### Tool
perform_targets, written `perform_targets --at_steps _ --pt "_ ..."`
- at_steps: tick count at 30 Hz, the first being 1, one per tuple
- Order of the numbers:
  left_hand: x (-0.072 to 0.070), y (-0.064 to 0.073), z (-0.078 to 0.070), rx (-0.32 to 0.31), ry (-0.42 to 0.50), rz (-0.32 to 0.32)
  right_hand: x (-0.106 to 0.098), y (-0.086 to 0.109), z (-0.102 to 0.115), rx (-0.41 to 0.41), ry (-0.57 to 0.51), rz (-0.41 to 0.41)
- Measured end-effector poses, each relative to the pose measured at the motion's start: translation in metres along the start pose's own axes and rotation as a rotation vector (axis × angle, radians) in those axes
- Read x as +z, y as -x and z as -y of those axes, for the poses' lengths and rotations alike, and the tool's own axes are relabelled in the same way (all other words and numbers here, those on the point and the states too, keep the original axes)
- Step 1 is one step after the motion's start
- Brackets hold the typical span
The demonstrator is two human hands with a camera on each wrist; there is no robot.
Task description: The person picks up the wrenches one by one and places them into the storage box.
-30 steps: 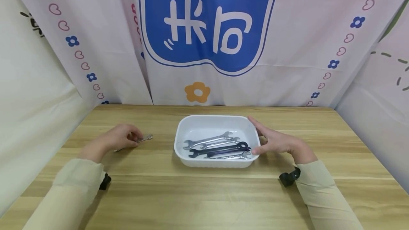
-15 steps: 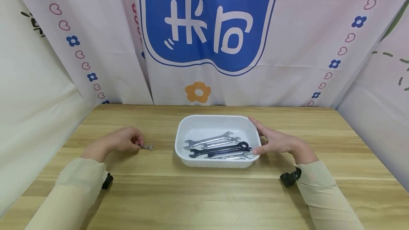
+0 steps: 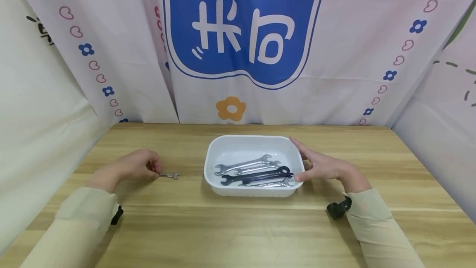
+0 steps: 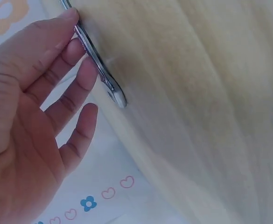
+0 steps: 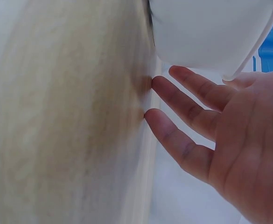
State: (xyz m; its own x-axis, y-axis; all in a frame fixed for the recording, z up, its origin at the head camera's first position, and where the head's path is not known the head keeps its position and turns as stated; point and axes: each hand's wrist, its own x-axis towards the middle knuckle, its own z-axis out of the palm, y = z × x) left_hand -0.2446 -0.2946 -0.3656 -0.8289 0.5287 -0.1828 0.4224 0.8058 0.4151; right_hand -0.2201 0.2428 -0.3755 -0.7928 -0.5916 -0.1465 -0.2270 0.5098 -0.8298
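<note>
My left hand [image 3: 138, 166] is low over the left part of the table, pinching a small silver open-end wrench [image 3: 169, 175] between thumb and fingertips. One end of it points right toward the bin. In the left wrist view the wrench [image 4: 93, 53] slants past the fingertips, close to the wood. A white plastic bin [image 3: 254, 192] stands at the middle with several wrenches [image 3: 256, 173] inside, silver and black. Spread around its right end is my right hand [image 3: 321, 164], thumb at the near rim. In the right wrist view the lower fingers [image 5: 180, 144] extend down to the tabletop.
The wooden table [image 3: 238, 230] runs back to a printed curtain [image 3: 334, 94] with a blue sign. White cloth hangs at both sides. A black wrist camera [image 3: 338, 209] sits below the right hand.
My left hand has carried the wrench a little nearer to me, and the wrench has turned from slanting to nearly level in the head view. The right hand and the bin stay put.
</note>
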Motion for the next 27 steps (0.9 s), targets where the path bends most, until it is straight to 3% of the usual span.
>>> perform_targets --at_steps 5,12,19,27 --pt "0.003 -0.002 -0.001 0.014 0.011 0.027 0.0 0.0 0.0 0.003 -0.01 0.004" --pt "0.011 -0.004 -0.01 -0.014 0.019 0.059 0.0 0.001 0.0 -0.001 -0.011 0.003" --pt "0.009 -0.002 -0.009 0.074 0.071 0.05 -0.001 0.001 0.001 -0.009 -0.004 0.003" --pt "0.007 -0.001 -0.005 0.064 0.121 0.057 -0.001 0.0 0.0 -0.003 -0.002 0.006"
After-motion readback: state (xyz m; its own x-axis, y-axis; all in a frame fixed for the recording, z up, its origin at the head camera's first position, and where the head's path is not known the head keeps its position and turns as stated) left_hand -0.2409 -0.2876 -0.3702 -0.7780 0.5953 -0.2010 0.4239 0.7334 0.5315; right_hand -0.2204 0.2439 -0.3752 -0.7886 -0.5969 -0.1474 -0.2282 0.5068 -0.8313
